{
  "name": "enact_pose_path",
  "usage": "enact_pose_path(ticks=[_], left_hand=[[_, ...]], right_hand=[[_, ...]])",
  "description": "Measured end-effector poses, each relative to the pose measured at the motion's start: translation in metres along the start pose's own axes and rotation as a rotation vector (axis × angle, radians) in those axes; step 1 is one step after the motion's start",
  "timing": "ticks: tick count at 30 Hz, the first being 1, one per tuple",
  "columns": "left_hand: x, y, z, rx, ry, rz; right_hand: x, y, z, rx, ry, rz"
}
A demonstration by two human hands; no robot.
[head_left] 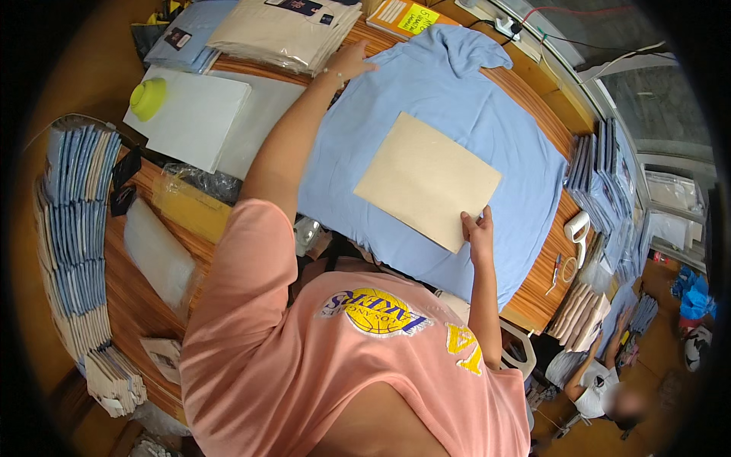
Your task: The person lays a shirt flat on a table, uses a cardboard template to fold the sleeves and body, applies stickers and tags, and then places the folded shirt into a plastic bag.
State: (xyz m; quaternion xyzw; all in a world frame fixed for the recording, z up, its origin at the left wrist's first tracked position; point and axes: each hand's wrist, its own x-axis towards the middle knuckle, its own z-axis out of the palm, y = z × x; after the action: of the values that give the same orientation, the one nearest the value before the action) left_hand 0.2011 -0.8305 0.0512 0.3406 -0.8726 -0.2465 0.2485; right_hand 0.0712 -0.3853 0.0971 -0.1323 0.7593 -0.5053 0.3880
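In the head view, clear plastic packaging holds folded beige garments (282, 36) in a stack at the table's far edge, and a second set of packages holding folded blue garments (183, 38) lies just beside it on the left. Along the left, a long row of packaged garments (75, 221), blue and beige, stands closely packed; more blue packages (601, 175) stand at the right. A lime-green rounded object (148, 99) sits on white sheets (194, 114).

A light blue garment (335, 160) is spread over the wooden table (527, 298) before the person, bunched at its far end. A beige board (426, 179) lies on it, slanted. The left arm reaches far forward; the left hand (350, 62) is spread, thumb apart from fingers, by the garment's far left edge; whether it touches the cloth cannot be told. The right hand (480, 232), its arm bent, pinches the board's near right corner, thumb on top.
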Motion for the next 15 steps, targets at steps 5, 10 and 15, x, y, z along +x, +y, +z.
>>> enact_pose_path(ticks=[5,10,15], left_hand=[[0.038,0.011,-0.019,0.070,-0.569,-0.143],[0.034,-0.017,-0.006,-0.121,-0.445,-0.035],[-0.004,0.024,0.000,0.063,-0.151,-0.059]], right_hand=[[-0.004,-0.001,0.000,-0.002,0.046,0.044],[-0.002,0.002,0.001,0.024,0.019,0.060],[-0.001,0.013,-0.006,0.037,0.030,0.069]])
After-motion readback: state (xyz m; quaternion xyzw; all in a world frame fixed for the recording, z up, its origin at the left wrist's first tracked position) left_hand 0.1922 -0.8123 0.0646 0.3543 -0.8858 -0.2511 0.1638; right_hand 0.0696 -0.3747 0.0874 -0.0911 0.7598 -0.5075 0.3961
